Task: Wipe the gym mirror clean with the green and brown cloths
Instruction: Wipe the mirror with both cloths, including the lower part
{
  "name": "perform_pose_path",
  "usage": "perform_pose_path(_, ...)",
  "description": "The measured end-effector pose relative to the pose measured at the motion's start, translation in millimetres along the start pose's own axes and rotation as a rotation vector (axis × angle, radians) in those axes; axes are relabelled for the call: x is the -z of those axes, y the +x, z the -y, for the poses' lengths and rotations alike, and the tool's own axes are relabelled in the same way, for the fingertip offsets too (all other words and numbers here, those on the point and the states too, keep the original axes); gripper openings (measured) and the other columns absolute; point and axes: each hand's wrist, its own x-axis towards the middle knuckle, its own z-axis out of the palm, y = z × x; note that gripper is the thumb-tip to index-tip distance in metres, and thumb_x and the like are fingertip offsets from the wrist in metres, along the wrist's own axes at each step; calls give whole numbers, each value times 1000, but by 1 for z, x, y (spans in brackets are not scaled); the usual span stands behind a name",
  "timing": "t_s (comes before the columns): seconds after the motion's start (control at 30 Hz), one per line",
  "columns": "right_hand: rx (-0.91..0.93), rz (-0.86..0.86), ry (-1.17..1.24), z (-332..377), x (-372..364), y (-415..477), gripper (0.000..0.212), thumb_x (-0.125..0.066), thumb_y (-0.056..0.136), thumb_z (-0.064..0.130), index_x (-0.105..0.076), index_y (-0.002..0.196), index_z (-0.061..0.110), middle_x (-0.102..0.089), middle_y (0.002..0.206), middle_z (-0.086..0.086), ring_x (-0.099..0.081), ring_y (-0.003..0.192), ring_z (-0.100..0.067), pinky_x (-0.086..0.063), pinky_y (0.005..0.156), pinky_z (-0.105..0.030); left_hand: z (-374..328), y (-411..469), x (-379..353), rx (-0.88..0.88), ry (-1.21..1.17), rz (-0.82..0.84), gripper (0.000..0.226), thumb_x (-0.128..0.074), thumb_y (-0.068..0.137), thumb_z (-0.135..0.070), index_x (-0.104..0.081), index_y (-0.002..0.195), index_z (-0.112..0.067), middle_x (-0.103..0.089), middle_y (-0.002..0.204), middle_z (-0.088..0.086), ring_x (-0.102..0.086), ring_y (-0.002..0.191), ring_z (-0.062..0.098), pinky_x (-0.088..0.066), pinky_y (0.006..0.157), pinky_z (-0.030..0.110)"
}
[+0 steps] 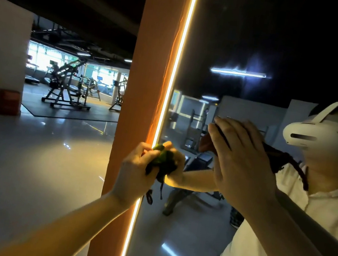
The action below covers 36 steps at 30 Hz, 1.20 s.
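Note:
The gym mirror point(265, 43) fills the right half of the view, edged on its left by a lit strip. My left hand point(134, 173) grips a bunched green cloth point(164, 160) and holds it against the mirror's left edge, at about chest height. My right hand point(240, 161) presses a dark brown cloth point(274, 155) flat on the glass further right and a little higher, fingers straight. The mirror reflects both hands, the cloths and a person in a white shirt wearing a headset.
An orange pillar point(149, 80) borders the mirror on the left. Beyond it lies a glossy grey floor point(36, 162) with weight machines point(68, 87) on a dark mat, a white wall and a yellow and a red box point(8, 102) at far left.

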Motion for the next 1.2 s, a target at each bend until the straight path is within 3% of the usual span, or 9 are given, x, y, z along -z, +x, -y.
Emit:
perform_pose_path(0.17,-17,-30,91,6,-1,-13,78,-81,76,22,-49,145,2,-55,145,-19,-49,137,-38,-28,121,-47,3,-15,16,7,-18,179,15,-75,91,-19,-72,97,-5,-64,92,2,-65,73,9,-59,62,21)
perform_pose_path(0.27,-37,-34,122,8,1,-19,82,-86,73,23,-49,144,2,-55,144,-18,-48,137,-36,-28,121,-46,-14,62,19,-32,-32,-37,13,-69,97,-10,-65,87,-2,-58,81,0,-55,62,0,-47,58,9)
perform_pose_path(0.37,-61,-62,110,6,0,-26,75,-86,74,19,-56,140,1,-57,141,-20,-50,135,-38,-34,119,-51,-28,148,16,18,-56,-238,4,-68,97,-7,-67,99,-4,-64,88,4,-56,71,-2,-51,64,14)
perform_pose_path(0.5,-121,-106,57,3,3,-38,65,-85,75,18,-62,134,4,-58,134,-21,-48,127,-38,-42,109,-55,-37,140,-2,28,-49,-305,5,-68,98,-6,-72,97,-4,-60,88,1,-51,73,-4,-43,69,5)
perform_pose_path(0.7,-120,-97,43,15,-3,-45,66,-83,74,20,-63,135,4,-57,129,-20,-44,123,-36,-31,107,-49,-5,-36,-9,150,-111,-7,20,-73,88,10,-63,90,-6,-58,86,2,-58,71,9,-49,60,17)
perform_pose_path(0.87,-104,-31,118,28,-8,-48,60,-81,79,17,-61,135,5,-60,128,-19,-47,121,-34,-34,105,-46,9,-79,8,342,-90,352,26,-79,88,-6,-62,95,-25,-62,88,-11,-64,78,7,-53,66,19)
perform_pose_path(0.97,-216,-41,383,43,5,-54,40,-61,94,20,-60,133,8,-64,124,-11,-53,118,-22,-42,101,-32,-1,-60,20,524,-217,450,14,-74,93,-13,-69,96,-26,-70,90,-5,-71,84,16,-63,72,30)
perform_pose_path(1.07,-542,-17,851,69,33,-56,21,-53,102,26,-63,119,19,-68,107,9,-61,99,2,-44,88,-10,-28,-55,35,646,-378,555,14,-74,94,-15,-66,102,-23,-72,97,5,-73,92,24,-65,80,40)
perform_pose_path(1.2,-1032,295,1484,92,62,-63,8,-59,103,19,-64,108,22,-68,98,-1,-70,94,-15,-53,85,-29,-56,-66,34,746,-500,730,28,-69,95,-5,-57,115,-20,-70,105,14,-74,97,31,-64,82,40)
